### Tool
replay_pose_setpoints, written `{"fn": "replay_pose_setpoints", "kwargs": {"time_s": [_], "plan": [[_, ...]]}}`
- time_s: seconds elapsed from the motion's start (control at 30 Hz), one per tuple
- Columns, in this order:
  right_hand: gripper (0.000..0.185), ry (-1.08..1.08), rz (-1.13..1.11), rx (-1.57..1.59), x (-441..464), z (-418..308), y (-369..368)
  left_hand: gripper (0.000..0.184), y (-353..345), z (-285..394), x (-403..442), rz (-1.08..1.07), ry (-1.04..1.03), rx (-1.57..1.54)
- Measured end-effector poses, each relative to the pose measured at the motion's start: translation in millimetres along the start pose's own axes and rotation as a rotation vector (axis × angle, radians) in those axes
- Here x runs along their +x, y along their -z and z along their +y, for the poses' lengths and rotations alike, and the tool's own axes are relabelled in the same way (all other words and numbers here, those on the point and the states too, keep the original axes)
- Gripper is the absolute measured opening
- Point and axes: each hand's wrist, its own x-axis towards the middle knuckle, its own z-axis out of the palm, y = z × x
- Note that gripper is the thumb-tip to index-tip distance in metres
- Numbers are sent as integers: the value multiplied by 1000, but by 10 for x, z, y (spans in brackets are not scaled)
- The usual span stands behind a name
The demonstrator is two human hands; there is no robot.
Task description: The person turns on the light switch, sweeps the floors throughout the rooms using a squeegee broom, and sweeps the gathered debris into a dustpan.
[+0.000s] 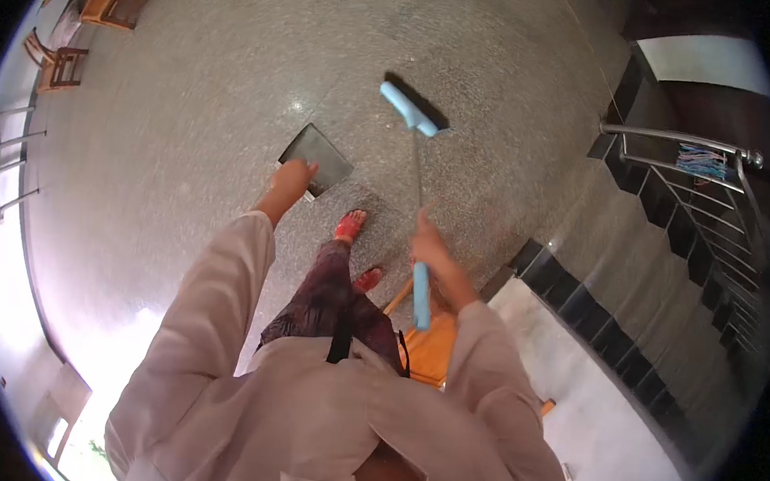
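My left hand is closed at the near side of a grey metal dustpan; its handle is hidden in my fist. My right hand is wrapped round the stick of a broom, just above its light blue grip end. The broom's light blue head and dark bristles are at the floor, ahead and to the right of the dustpan. A gap of floor lies between the two tools. My feet in red sandals stand just behind the dustpan.
Speckled grey floor spreads ahead. Wooden chairs stand along the left wall. On the right are dark-edged stairs with a metal railing, a striped cloth hanging on it. An orange wooden chair or stool is close behind my right hand.
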Motion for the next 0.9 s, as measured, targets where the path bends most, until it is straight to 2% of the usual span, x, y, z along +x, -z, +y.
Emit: {"fn": "replay_pose_setpoints", "kwargs": {"time_s": [0.03, 0.1, 0.27, 0.37, 0.47, 0.57, 0.67, 0.77, 0.8, 0.83, 0.9], "plan": [[66, 138, -66, -103, 8, 271, -206, 45, 9, 6, 19, 5, -5, -5], [66, 221, -162, -107, -222, 252, -388, 45, 22, 36, 54, 20, 9, 0], [68, -120, -339, 324, -988, -355, -431, 46, 100, 158, 42, 0, -24, -1], [67, -136, -529, 652, -1122, -249, -335, 47, 60, 143, 53, -3, -22, -5], [65, -222, -568, 857, -1309, -278, -28, 48, 98, 123, 16, -41, 30, -17], [65, -159, -524, 817, -1294, -311, 246, 48, 11, -56, -58, -22, 16, -2], [66, -98, -389, 665, -1111, -431, 410, 46, -32, -181, -102, 5, 9, -68], [67, 80, -171, 219, -474, -336, 411, 45, -357, -582, 15, 82, -151, 2], [68, 55, -145, 116, -359, -477, 460, 45, -487, -681, 63, 117, -227, 47], [69, 28, -115, 13, -263, -611, 501, 42, -408, -629, -3, 77, -159, 33], [71, 106, -22, -109, 99, -600, 476, 35, -129, -422, -211, -7, -25, 6]]}}
